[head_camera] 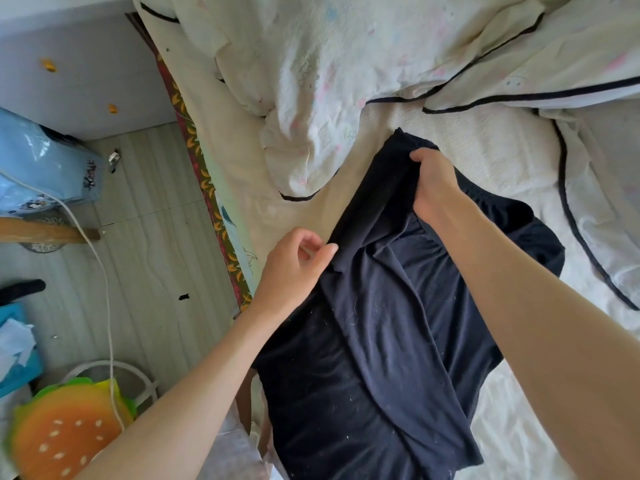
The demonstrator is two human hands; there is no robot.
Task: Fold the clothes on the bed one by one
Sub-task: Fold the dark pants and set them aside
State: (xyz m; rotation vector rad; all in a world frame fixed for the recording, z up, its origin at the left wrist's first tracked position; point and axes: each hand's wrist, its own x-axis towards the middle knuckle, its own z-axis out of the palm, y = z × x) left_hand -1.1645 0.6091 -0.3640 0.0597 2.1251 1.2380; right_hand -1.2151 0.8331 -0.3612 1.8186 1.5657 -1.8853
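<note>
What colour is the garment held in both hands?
Dark navy garment, plain, seen in the head view.

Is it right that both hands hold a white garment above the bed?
No. The head view shows the garment is dark navy, not white. The left hand and right hand do both hold it above the bed.

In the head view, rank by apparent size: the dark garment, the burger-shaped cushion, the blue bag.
1. dark garment
2. burger-shaped cushion and blue bag: look alike, both cut off by the frame edge, so unranked.
</note>
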